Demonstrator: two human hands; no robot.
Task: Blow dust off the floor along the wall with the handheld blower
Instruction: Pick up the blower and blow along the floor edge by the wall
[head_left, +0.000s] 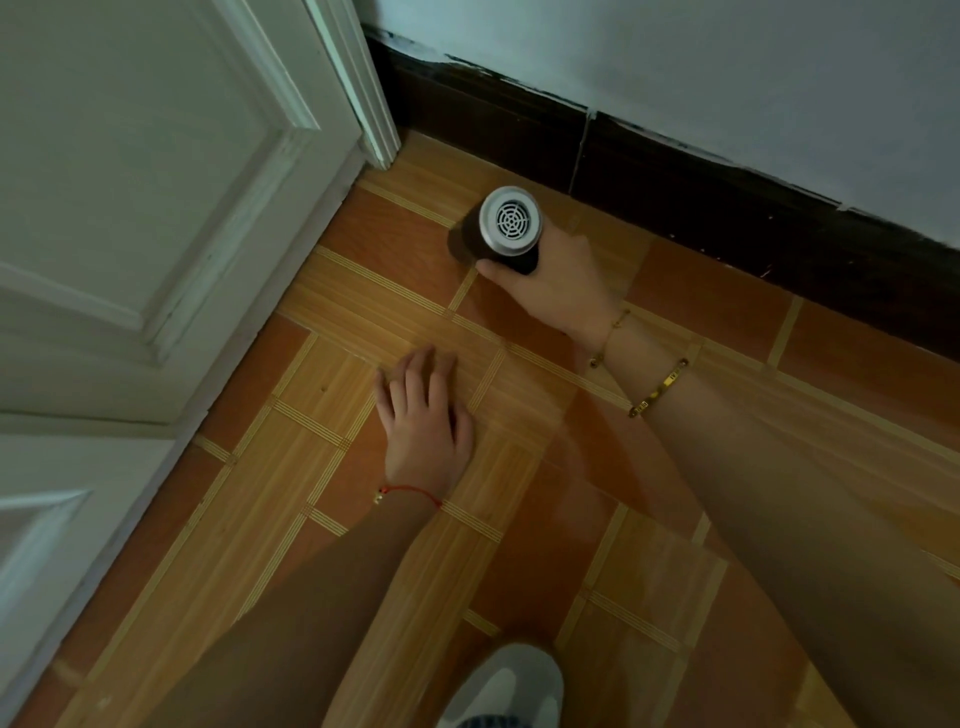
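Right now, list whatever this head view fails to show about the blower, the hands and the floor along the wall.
1. Dark cylindrical blower with silver grilled rear cap: its nozzle faces away, hidden behind its own body.
2. Right hand: its fingers wrap behind the blower, so any switch is unseen.
3. Dust on the orange wood-pattern floor: too fine and dim to see.
4. Left hand: palm contact underneath hidden.

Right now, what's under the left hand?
The left hand lies flat, fingers spread, on the patterned tile floor; light wood-look tile shows all around it. Whatever lies directly beneath the palm is covered. The right hand holds the blower near the dark baseboard.
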